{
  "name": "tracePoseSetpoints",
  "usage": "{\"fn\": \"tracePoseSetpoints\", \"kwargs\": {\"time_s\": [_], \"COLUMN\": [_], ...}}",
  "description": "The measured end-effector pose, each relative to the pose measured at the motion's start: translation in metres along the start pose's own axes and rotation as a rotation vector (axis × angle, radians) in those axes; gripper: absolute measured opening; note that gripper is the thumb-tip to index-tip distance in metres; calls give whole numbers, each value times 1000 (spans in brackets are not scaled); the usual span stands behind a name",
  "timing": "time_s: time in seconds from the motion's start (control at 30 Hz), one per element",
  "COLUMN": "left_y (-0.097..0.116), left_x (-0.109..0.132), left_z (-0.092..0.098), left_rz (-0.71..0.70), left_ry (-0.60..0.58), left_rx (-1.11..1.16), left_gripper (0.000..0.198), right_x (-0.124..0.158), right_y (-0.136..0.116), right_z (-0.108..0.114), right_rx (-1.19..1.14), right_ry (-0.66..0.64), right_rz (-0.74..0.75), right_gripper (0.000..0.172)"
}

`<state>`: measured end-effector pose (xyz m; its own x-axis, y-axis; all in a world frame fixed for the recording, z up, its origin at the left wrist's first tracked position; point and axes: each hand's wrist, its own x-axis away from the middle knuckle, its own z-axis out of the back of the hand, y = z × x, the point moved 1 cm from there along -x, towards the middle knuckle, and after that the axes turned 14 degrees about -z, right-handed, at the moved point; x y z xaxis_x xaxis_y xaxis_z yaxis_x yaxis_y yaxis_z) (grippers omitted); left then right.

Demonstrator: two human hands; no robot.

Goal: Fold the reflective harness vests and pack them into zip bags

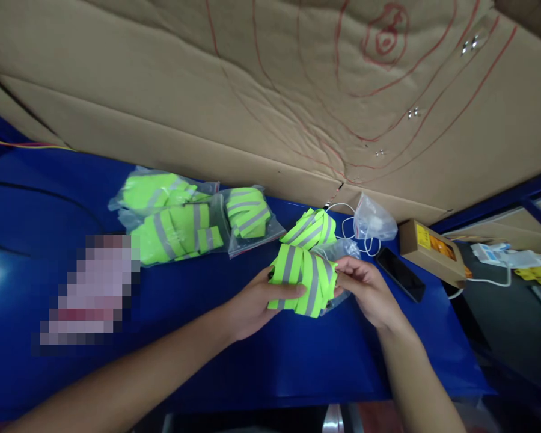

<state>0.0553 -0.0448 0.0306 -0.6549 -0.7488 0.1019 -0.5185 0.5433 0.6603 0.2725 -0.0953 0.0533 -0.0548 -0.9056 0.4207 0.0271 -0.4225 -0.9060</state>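
Note:
A folded bundle of neon yellow-green reflective straps (314, 282) with grey stripes is held up over the blue table. My left hand (256, 304) grips its left side, the thumb lying across the front. At its right edge my right hand (365, 287) is closed, thumb and fingertips pinching the bundle's side. Part of a clear plastic bag (342, 248) shows behind the bundle and near my right fingers; how it lies there is partly hidden. Just beyond, a second loose bundle of reflective straps (313, 227) rests on the table.
Bagged reflective straps (171, 231) lie at the left, with a smaller bag of straps (247, 211) beside them. To the right are a clear bag (374, 219), a white cable (348, 225), a black phone (400, 273) and a cardboard box (433, 252). A cardboard wall (184, 102) stands behind the blue table (315, 361).

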Motion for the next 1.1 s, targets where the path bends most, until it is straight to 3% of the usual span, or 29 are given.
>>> {"fn": "tracePoseSetpoints", "kwargs": {"time_s": [0.2, 0.5, 0.7, 0.9, 1.03, 1.1], "left_y": [1, -1, -3, -8, -10, -10], "left_x": [-1, 3, -1, 1, 1, 0], "left_z": [-1, -5, -5, -2, 0, 1], "left_rz": [-54, -124, -269, -273, -344, -321], "left_ry": [48, 201, 99, 222, 191, 177], "left_rx": [-98, -263, -373, -351, -424, -381], "left_gripper": [50, 60, 50, 51, 57, 55], "right_x": [0, 1, 6, 15, 20, 20], "right_y": [3, 7, 17, 15, 14, 15], "right_z": [-2, -14, -23, -39, -45, -45], "right_rx": [-54, 136, 457, 710, 681, 669], "right_ry": [58, 269, 456, 417, 415, 477], "right_rz": [57, 235, 384, 575, 675, 673], "right_gripper": [18, 16, 7, 11, 18, 17]}}
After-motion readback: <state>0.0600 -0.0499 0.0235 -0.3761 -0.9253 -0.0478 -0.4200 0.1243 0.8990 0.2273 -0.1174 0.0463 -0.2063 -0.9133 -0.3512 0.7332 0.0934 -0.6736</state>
